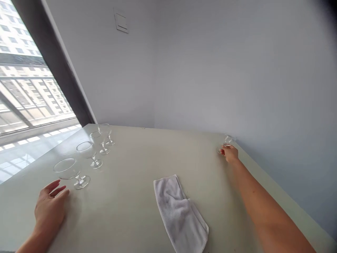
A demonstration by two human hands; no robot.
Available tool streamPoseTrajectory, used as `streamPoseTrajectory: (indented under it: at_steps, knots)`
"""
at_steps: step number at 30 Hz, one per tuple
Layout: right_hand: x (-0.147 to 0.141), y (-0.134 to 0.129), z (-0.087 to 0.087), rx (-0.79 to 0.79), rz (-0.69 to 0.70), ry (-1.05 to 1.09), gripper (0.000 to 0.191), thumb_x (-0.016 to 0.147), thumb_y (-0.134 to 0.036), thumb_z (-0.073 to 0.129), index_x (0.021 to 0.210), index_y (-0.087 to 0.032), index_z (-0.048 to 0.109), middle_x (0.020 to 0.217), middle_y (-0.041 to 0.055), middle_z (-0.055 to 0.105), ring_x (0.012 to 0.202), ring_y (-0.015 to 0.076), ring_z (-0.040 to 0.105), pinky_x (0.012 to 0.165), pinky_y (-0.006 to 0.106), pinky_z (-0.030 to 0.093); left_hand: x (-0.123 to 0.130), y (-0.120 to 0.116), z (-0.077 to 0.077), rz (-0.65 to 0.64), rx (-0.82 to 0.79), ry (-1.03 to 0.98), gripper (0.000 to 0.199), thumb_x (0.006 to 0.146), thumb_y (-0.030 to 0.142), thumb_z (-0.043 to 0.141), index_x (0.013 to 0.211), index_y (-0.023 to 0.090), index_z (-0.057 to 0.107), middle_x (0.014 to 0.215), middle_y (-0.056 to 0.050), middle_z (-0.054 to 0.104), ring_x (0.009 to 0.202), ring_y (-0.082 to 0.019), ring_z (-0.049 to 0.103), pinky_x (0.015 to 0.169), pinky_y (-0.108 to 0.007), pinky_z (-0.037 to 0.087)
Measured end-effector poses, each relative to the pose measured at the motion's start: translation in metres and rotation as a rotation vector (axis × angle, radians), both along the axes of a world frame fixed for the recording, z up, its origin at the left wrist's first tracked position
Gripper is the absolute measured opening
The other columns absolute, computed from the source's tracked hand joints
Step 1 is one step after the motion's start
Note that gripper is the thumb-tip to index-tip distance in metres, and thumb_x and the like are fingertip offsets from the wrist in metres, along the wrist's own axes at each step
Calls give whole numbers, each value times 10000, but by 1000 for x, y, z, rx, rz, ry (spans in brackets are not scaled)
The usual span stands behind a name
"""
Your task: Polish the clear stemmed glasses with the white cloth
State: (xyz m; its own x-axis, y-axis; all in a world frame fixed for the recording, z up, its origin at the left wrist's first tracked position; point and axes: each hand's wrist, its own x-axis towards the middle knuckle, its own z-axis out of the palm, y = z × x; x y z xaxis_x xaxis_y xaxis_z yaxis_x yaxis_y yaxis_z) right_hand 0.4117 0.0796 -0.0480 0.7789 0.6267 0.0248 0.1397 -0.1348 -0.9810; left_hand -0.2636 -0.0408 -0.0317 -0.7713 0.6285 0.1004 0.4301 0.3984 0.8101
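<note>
At the far right of the table, my right hand (pixel 229 153) is closed around the stem of a clear glass (pixel 229 139); its fingers partly hide the foot. My left hand (pixel 51 203) hovers low at the left with its fingers apart and holds nothing. Just beyond its fingertips stands the nearest stemmed glass (pixel 67 169). Behind that one, a second glass (pixel 86 151), a third (pixel 97 138) and a fourth (pixel 105 130) form a row running back along the left side. A folded grey cloth (pixel 181 214) lies at the front middle.
The pale table (pixel 131 203) reaches back to grey walls, with its right edge near the right wall (pixel 263 80). A light switch (pixel 121 21) is on the back wall. Beyond the table's left side is a window (pixel 31 91) with a railing outside.
</note>
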Motion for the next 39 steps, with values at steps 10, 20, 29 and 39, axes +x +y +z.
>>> streamPoseTrajectory:
  at_steps: [10, 20, 29, 39]
  knots:
    - [-191, -29, 40, 130, 673, 34, 363, 567, -369, 712, 836, -148, 609, 728, 31, 625, 483, 77, 493, 487, 243, 465, 91, -24, 16, -379, 300, -144, 485, 681, 408, 592, 1124, 262, 459, 958, -25, 540, 760, -150, 547, 670, -268, 437]
    - [-354, -151, 76, 132, 1404, -236, 410, 776, -242, 499, 1164, -374, 480, 857, -46, 643, 718, 166, 594, 677, 327, 505, 195, -53, 36, -965, 247, -648, 353, 742, 457, 559, 1009, 233, 615, 1066, -87, 584, 909, -218, 564, 767, -318, 447]
    - [-303, -142, 71, -70, 1288, -486, 316, 829, -327, 428, 1112, -287, 563, 939, 23, 635, 701, 150, 592, 608, 300, 504, 90, -52, 18, -351, 328, -365, 368, 736, 484, 534, 947, 187, 579, 1003, -75, 639, 933, -207, 563, 788, -308, 419]
    - [-254, -178, 23, -153, 1395, -1066, 492, 877, -396, 382, 1339, -224, 364, 1426, 61, 279, 1311, 255, 234, 1065, 468, 223, 19, -48, 2, -22, 51, -25, 302, 753, 449, 468, 888, 235, 632, 1112, 5, 590, 859, -212, 583, 657, -307, 405]
